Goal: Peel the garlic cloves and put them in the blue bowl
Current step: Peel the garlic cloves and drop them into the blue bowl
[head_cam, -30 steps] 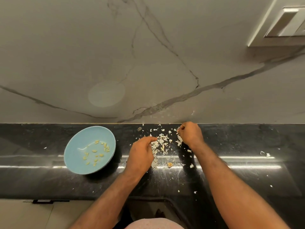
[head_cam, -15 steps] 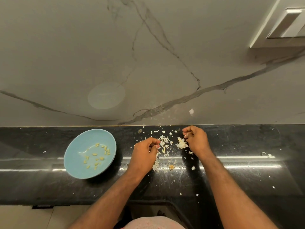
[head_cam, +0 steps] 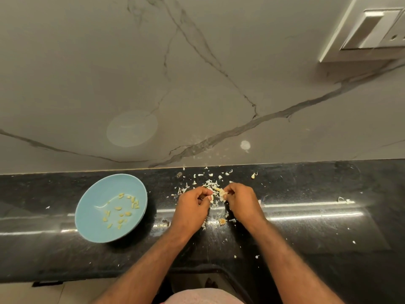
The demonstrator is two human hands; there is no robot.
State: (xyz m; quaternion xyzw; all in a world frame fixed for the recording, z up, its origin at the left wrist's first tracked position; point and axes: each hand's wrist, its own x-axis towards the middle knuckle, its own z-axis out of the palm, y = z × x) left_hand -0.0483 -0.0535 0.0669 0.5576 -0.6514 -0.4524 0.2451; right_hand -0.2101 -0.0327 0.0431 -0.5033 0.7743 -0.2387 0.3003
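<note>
A blue bowl (head_cam: pixel 92 207) stands at the left of the black counter and holds several peeled garlic cloves (head_cam: pixel 121 210). My left hand (head_cam: pixel 192 209) and my right hand (head_cam: pixel 242 205) meet just above a heap of white garlic skins (head_cam: pixel 210 184). Between their fingertips sits a small pale garlic clove (head_cam: pixel 221 194); my right fingers pinch it. My left fingers are curled with the thumb tip close to the clove, and whether they hold it is hidden.
Loose skin flakes lie scattered over the black counter (head_cam: pixel 306 216), with a small clove piece (head_cam: pixel 253 175) near the marble wall (head_cam: pixel 197 84) and a round stub (head_cam: pixel 222 221) near my wrists. A wall socket plate (head_cam: pixel 372 29) sits top right. The counter's front edge runs below my forearms.
My two hands have come together over the skin heap. The right hand moved left and nearer with the clove, and the left hand shifted right to meet it.
</note>
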